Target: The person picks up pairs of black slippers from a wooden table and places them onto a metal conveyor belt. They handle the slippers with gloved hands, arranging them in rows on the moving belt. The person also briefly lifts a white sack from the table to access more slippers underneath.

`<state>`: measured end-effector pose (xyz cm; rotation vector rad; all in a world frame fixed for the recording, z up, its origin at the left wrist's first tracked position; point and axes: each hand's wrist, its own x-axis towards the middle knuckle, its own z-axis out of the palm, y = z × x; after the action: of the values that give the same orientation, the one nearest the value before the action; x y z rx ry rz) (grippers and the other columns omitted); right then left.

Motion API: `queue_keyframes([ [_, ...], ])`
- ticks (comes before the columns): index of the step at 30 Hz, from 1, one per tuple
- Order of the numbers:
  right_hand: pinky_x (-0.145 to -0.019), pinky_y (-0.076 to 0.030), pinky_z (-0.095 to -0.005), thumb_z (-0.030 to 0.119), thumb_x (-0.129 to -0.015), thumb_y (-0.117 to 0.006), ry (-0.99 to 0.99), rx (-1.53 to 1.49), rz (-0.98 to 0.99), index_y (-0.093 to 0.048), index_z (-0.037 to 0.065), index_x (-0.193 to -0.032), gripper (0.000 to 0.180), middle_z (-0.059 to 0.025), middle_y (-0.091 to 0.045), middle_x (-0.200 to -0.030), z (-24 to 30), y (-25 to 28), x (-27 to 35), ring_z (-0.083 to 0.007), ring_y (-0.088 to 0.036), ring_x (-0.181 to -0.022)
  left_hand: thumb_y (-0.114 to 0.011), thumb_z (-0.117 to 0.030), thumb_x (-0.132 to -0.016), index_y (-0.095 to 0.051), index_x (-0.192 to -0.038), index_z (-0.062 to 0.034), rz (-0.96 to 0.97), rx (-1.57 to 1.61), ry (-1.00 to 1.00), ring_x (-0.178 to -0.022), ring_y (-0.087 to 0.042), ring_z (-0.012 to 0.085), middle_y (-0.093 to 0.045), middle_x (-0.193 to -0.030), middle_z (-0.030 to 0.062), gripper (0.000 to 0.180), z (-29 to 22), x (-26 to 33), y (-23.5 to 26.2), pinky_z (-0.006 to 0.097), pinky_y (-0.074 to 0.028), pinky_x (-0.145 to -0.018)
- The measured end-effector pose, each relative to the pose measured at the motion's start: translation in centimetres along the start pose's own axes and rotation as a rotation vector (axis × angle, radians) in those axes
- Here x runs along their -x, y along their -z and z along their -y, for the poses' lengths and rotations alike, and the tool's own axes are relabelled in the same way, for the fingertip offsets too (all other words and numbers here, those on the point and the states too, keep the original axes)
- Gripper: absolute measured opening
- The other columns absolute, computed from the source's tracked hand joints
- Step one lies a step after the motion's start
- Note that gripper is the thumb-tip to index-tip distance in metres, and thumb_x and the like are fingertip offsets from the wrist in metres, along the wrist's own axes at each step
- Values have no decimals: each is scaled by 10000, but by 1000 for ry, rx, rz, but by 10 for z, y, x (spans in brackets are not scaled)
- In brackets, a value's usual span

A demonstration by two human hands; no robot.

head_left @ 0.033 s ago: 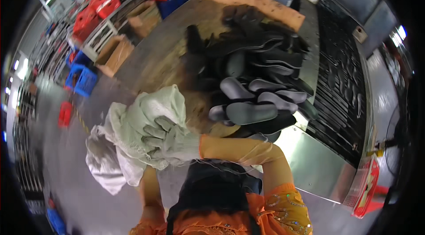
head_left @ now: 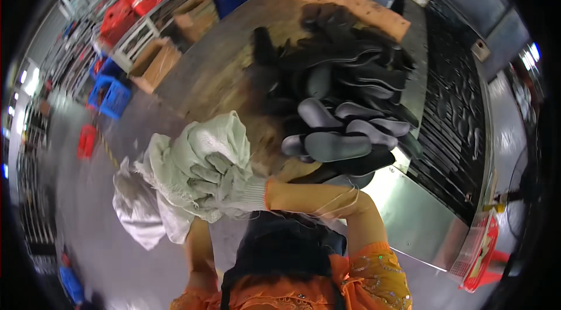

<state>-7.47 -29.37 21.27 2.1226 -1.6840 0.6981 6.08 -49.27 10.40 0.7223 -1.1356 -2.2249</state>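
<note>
Your gloved right hand [head_left: 228, 181] bends its fingers [head_left: 218, 164] closed over a fold of white cloth [head_left: 204, 134], with little gap showing. Your left hand lies hidden behind the cloth, so its hold cannot be told. The cloth is bunched before your body, its end drooping leftward; should the fold be thinly pinched, that hanging weight could drag it loose. Threads [head_left: 345, 209] trail across your right forearm [head_left: 298, 196] and could snag during a sweep. Beyond, the surface [head_left: 216, 82] carries heaped sole-shaped pieces [head_left: 339, 146]; a rightward swing could topple the nearest.
</note>
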Motion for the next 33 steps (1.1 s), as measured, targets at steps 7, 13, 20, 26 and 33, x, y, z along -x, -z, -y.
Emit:
queue_keyframes([
  [7, -918, -503, -451, 281, -853, -625, -366, -347, 192, -667, 178, -1213, 377, -106, -666, -1149, 59, -156, -7, -304, -621, -1111, -558, -72, -953, -628, -1265, -28, -309, 172, 273, -948, -673, 235, -695, -1072, 83, 323, 69, 70, 137, 369, -565, -858],
  [13, -859, -535, -403, 278, -915, -587, -896, -736, 551, -663, 128, -1214, 343, -131, -697, -1052, 119, -250, 43, -318, -682, -983, -557, -62, -954, -625, -1263, -23, -338, 122, 404, -953, -671, 227, -688, -1078, 80, 319, 72, 108, 185, 375, -569, -859],
  [20, -798, -545, -402, 261, -893, -650, -1400, -682, 407, -633, 103, -1227, 370, -124, -695, -1074, 62, -376, 167, -294, -681, -974, -648, -75, -949, -507, -1353, 22, -452, -126, 552, -960, -678, 258, -645, -1105, 157, 439, 42, 98, 195, 347, -593, -807],
  [26, -747, -550, -408, 245, -862, -720, -1949, -651, -251, -604, 86, -1241, 427, -114, -688, -1112, 63, -414, 301, -268, -671, -986, -664, -76, -927, -550, -1312, 20, -231, -402, 608, -919, -670, 187, -662, -1055, 110, 413, 64, 48, 153, 307, -571, -760],
  [33, -671, -519, -344, 236, -806, -722, -1682, -407, -15, -711, 35, -931, 237, -97, -679, -798, 190, -285, 286, -232, -663, -737, -740, -168, -869, -603, -1308, -3, 437, -959, 352, -1020, -642, 190, -664, -1146, 100, 489, 132, 12, 51, 336, -533, -892],
])
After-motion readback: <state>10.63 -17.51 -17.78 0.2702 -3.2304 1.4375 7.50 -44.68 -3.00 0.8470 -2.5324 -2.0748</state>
